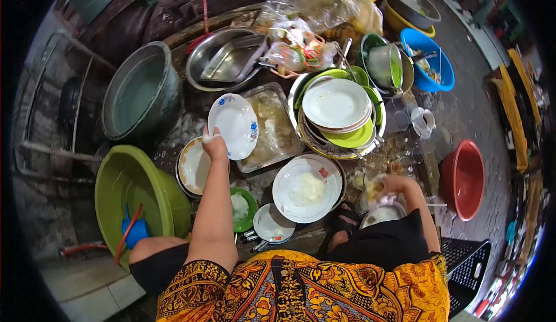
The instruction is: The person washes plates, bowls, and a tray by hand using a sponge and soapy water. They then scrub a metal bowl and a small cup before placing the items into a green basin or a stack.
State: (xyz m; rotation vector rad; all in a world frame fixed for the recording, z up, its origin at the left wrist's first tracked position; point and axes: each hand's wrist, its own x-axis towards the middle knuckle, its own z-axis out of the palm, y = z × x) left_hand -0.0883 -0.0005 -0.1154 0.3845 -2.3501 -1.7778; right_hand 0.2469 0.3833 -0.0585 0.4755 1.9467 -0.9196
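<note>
My left hand grips the rim of a white plate with blue flowers, held tilted above the ground. My right hand is closed and low on the right, over a small bowl with whitish contents. Something yellowish and foamy shows at its fingers, too blurred to name. Between my arms lies a stack of white plates with suds on top. An orange-rimmed plate rests below my left hand. Near my lap are a green bowl and a small white plate.
A large basin holds stacked plates; beside it is a metal tray of cloudy water. Around stand a green tub, a grey tub, a red basin, a blue basin and a steel basin.
</note>
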